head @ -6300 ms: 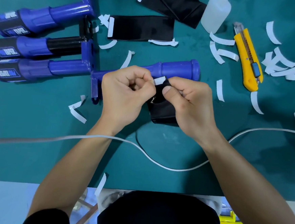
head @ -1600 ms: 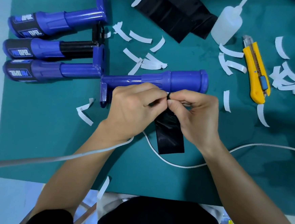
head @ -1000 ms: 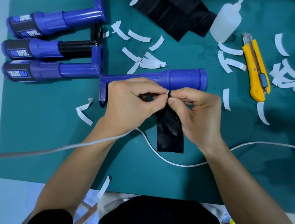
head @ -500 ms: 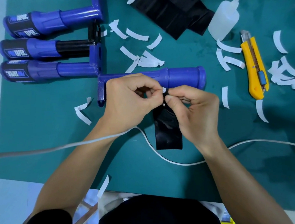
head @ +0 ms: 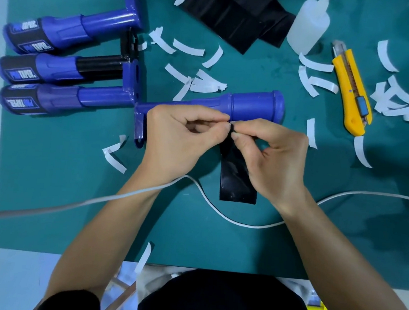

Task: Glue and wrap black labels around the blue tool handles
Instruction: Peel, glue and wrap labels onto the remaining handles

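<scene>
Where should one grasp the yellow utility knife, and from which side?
Probably the middle of the yellow utility knife, from above, fingers on its two long sides: it lies flat on the mat, metal tip at the far end.

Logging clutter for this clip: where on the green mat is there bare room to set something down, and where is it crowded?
Bare: left mat between the blue tools and the white cable, beside the left hand; also near-right, below that cable. Crowded: the far side, with paper strips, yellow knife, bottle and black sheets.
</scene>
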